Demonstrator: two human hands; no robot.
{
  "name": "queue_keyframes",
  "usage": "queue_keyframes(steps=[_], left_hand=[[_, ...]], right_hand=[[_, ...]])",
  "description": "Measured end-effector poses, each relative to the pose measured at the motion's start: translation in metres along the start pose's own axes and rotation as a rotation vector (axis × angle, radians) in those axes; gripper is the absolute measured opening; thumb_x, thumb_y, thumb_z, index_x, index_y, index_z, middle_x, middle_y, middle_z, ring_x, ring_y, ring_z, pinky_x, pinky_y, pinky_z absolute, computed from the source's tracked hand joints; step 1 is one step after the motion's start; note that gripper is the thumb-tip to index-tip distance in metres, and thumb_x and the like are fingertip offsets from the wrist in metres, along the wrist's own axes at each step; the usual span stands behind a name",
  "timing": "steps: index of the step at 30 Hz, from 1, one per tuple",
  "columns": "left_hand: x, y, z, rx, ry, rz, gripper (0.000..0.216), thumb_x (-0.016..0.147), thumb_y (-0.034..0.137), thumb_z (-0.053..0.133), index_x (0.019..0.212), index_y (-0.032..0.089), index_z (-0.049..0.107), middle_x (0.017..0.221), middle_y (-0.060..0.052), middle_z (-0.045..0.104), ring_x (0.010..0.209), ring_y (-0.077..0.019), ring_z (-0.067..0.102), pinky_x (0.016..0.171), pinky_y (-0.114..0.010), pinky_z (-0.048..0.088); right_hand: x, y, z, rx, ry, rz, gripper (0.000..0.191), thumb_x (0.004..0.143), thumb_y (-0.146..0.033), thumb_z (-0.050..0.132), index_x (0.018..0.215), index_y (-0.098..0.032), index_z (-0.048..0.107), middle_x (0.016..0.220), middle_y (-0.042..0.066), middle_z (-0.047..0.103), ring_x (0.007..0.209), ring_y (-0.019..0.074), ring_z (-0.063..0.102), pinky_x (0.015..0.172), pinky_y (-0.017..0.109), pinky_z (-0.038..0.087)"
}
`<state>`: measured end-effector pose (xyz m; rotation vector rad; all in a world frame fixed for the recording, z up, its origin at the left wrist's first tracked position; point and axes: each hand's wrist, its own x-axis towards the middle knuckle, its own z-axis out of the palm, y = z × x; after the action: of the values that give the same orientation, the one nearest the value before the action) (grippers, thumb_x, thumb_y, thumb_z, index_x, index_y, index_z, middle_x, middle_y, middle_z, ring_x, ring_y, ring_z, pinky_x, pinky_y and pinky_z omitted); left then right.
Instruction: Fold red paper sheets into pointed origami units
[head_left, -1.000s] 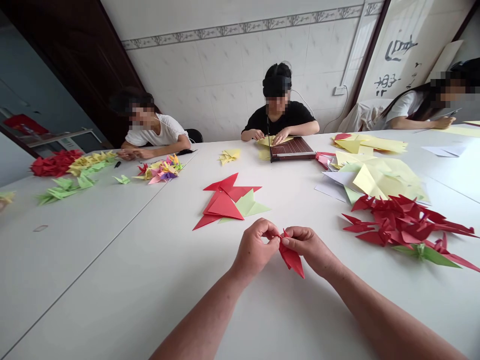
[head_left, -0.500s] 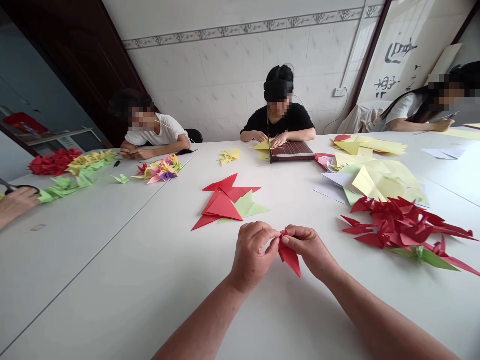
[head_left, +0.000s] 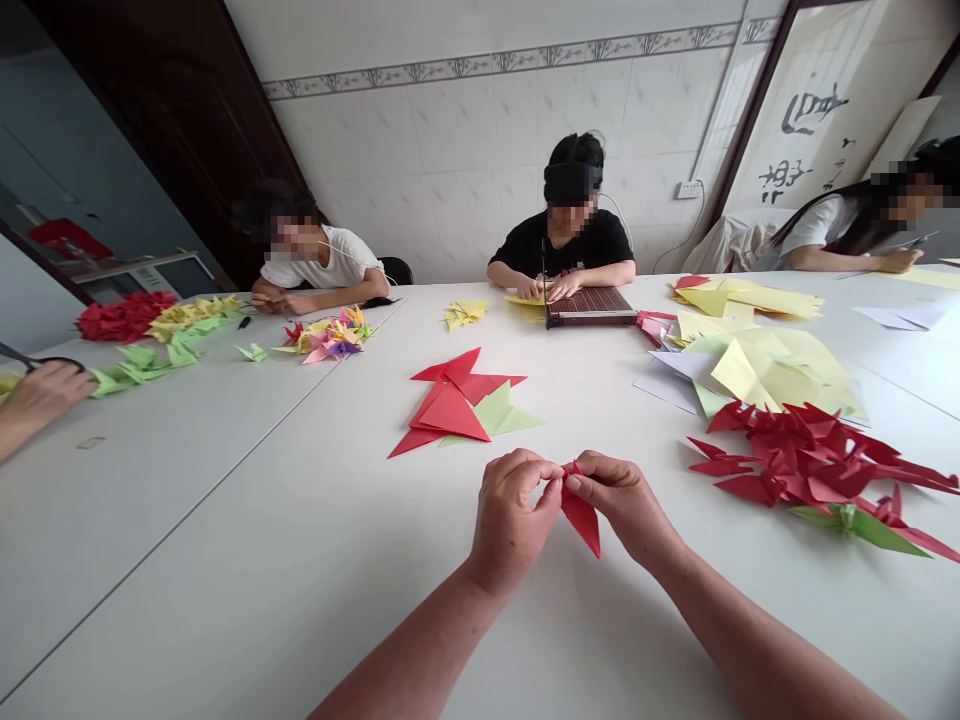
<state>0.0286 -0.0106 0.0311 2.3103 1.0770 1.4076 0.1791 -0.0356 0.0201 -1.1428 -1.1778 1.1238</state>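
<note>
Both my hands meet just above the white table (head_left: 315, 560), pinching a small folded red paper piece (head_left: 582, 518) between them. My left hand (head_left: 514, 520) is closed, its thumb and fingers pressed on the top of the piece. My right hand (head_left: 622, 502) grips the same top edge from the right, fingers closed. The pointed lower end of the red piece hangs free below my fingers.
Folded red and green triangles (head_left: 457, 405) lie just beyond my hands. A heap of red paper cranes (head_left: 814, 455) lies to the right, with yellow sheets (head_left: 757, 365) behind. Three people sit at the far side, one at a paper cutter (head_left: 591, 305). Another person's hand (head_left: 41, 392) holds scissors at the left edge.
My hands stay on the red piece, fingers shifting slightly at its top. A person's hand with scissors has come into view at the left edge.
</note>
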Motion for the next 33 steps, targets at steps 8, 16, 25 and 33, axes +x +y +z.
queue_keyframes(steps=[8,16,25,33], left_hand=[[-0.006,0.007,0.001,-0.175,-0.043,-0.178,0.014,0.081,0.01,0.055,0.082,0.02,0.065,0.082,-0.002,0.066,0.072,-0.0127,0.06,0.071,-0.028,0.053],[-0.007,0.008,0.0,-0.348,-0.092,-0.376,0.005,0.08,0.02,0.059,0.077,0.02,0.062,0.08,-0.001,0.063,0.073,-0.0131,0.059,0.068,-0.026,0.052],[-0.002,0.005,-0.003,-0.388,-0.126,-0.494,0.002,0.077,0.019,0.064,0.076,0.02,0.065,0.08,-0.001,0.064,0.074,-0.0134,0.06,0.07,-0.027,0.051],[0.0,-0.001,-0.001,-0.34,-0.158,-0.52,0.013,0.079,0.016,0.056,0.067,0.019,0.059,0.074,0.001,0.061,0.069,-0.0124,0.057,0.064,-0.024,0.046]], right_hand=[[-0.001,0.0,0.002,0.022,0.034,-0.025,0.028,0.072,-0.048,0.074,0.068,-0.021,0.066,0.072,0.002,0.06,0.07,0.0163,0.054,0.066,0.03,0.045],[-0.003,-0.004,0.005,-0.058,0.045,-0.023,0.033,0.072,-0.05,0.073,0.065,-0.021,0.059,0.064,0.0,0.055,0.06,0.0139,0.048,0.057,0.028,0.041],[-0.005,0.002,0.009,-0.306,0.092,-0.149,0.018,0.078,-0.032,0.062,0.064,-0.022,0.058,0.067,0.0,0.051,0.061,0.0136,0.043,0.055,0.027,0.035],[-0.004,-0.002,0.012,-0.461,0.101,-0.066,0.015,0.074,-0.027,0.058,0.062,-0.021,0.051,0.066,-0.001,0.052,0.054,0.0106,0.036,0.05,0.026,0.03]])
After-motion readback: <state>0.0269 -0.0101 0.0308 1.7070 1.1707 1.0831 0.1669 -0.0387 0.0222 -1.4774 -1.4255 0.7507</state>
